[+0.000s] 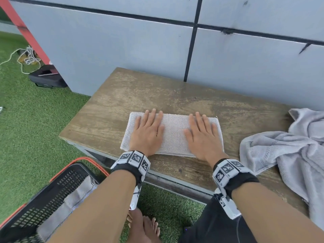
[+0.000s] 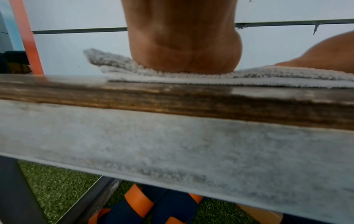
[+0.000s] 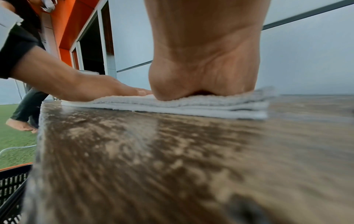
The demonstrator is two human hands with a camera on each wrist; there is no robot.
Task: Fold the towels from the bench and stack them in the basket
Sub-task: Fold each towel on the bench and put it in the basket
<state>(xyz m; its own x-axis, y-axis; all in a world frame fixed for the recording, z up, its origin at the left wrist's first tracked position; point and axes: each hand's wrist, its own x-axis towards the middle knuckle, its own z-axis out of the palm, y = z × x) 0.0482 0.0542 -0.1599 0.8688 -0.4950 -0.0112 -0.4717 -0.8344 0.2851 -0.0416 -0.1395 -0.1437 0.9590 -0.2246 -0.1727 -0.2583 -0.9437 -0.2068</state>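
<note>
I see my left hand (image 1: 148, 132) and right hand (image 1: 201, 135) pressing flat, fingers straight and gripping nothing, on the folded towel (image 1: 175, 130) on the bench (image 1: 122, 95). A crumpled towel (image 1: 289, 151) lies to its right; the basket (image 1: 52, 186) sits on the grass (image 1: 26, 128), lower left.

Bare worktop (image 1: 140, 95) open beyond and left of the folded towel (image 1: 175, 132). Blocked on the right by a crumpled towel (image 1: 289, 151) (near, not touching). Hemmed behind by the wall (image 1: 122, 50). Basket (image 1: 57, 186) open-topped below the left edge.
</note>
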